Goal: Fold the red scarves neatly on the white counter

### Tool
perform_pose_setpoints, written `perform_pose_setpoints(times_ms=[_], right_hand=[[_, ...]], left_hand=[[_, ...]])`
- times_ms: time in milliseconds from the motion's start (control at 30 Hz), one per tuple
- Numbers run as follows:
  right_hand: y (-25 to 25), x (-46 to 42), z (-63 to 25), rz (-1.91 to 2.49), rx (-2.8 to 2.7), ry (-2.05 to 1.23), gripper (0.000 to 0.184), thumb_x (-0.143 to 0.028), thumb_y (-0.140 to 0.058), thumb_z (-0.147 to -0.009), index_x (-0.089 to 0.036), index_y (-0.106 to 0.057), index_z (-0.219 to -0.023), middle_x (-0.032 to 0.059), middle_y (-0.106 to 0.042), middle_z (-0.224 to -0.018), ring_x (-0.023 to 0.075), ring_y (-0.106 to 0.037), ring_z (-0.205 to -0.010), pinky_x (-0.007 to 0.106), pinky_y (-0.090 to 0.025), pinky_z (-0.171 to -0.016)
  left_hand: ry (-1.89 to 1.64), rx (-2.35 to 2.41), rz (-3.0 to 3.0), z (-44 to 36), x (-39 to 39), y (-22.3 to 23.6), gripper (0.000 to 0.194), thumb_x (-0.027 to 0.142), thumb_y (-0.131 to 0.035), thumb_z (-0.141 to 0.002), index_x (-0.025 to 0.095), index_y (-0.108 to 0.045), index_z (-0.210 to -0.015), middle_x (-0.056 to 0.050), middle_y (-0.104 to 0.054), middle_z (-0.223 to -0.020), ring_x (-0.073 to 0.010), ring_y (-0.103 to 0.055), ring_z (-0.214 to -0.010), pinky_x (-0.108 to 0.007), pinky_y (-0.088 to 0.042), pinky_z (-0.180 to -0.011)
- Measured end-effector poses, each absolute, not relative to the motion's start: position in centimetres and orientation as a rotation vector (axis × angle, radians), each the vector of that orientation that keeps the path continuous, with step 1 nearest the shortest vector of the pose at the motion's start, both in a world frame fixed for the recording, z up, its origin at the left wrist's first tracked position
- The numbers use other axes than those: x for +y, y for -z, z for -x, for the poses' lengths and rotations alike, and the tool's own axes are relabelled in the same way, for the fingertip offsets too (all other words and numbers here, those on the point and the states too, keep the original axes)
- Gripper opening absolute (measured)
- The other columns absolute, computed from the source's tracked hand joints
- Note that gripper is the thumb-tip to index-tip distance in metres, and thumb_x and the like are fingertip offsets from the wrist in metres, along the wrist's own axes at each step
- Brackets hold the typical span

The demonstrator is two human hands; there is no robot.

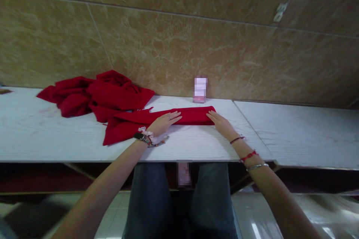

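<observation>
A red cloth [193, 116] lies on the white table, its right part folded into a flat, narrow strip and its left part spread out loosely. My left hand [165, 121] rests flat on the middle of the strip, fingers stretched out to the right. At the strip's right end, my right hand [221, 123] lies with its fingers extended onto the cloth. Neither hand grips it. Beside its left part is a crumpled heap of red cloth [109, 95]; whether the two are joined, I cannot tell.
The white table [174, 142] runs along a brown tiled wall [168, 44]. A blurred-out upright object [200, 90] leans against the wall behind the strip. Another blurred-out object [184, 174] is between my knees, below the table edge. A seam crosses the table on the right.
</observation>
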State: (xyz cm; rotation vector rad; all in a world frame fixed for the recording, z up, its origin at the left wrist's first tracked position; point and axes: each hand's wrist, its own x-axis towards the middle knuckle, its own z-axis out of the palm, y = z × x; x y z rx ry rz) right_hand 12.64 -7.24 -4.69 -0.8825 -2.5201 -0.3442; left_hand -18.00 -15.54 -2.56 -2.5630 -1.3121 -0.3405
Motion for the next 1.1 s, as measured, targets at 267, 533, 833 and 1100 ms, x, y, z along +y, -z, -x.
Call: perform_pose_setpoints(times_ms=[267,533,833,1100], right_hand=[[4.4,-7.3,-12.7,0.873,-2.559,0.333,0.059,0.006,-0.032,-0.073,-0.013,-0.048,-0.126,0.012,-0.048,-0.131,0.0196,-0.036,-0.126,0.039,-0.035,-0.103],[4.3,-7.2,-12.3,0.822,-2.557,0.401,0.052,0.002,-0.034,-0.078,-0.012,-0.046,-0.127,0.0129,-0.046,-0.133,0.0226,-0.03,-0.129,0.044,-0.031,-0.104],[4.0,-6.7,-12.5,0.792,-2.574,0.434,0.051,0.002,-0.034,-0.079,-0.013,-0.05,-0.125,0.013,-0.051,-0.128,0.0213,-0.041,-0.122,0.04,-0.037,-0.101],[4.0,-6.6,-12.5,0.768,-2.571,0.528,0.046,-0.002,-0.032,-0.083,-0.014,-0.049,-0.125,0.0128,-0.051,-0.127,0.0213,-0.043,-0.121,0.04,-0.037,-0.1]], left_hand=[[0.273,-1.318,2.613,18.2,-15.3,2.5,0.068,-0.009,-0.032,-0.069,0.016,-0.037,-0.132,-0.004,-0.037,-0.139,-0.0137,-0.026,-0.13,-0.032,-0.027,-0.105],[0.21,-1.367,2.617,18.0,-15.3,2.6,0.067,-0.007,-0.032,-0.069,0.014,-0.036,-0.133,-0.006,-0.033,-0.141,-0.0152,-0.023,-0.132,-0.033,-0.023,-0.106],[0.155,-1.428,2.502,18.3,-15.0,1.4,0.072,-0.008,-0.035,-0.07,0.023,-0.034,-0.135,-0.004,-0.026,-0.144,-0.0179,-0.016,-0.134,-0.039,-0.019,-0.106],[0.142,-1.375,2.518,18.8,-13.7,1.6,0.065,-0.006,-0.033,-0.075,0.021,-0.035,-0.134,-0.005,-0.03,-0.142,-0.0168,-0.018,-0.133,-0.036,-0.022,-0.106]])
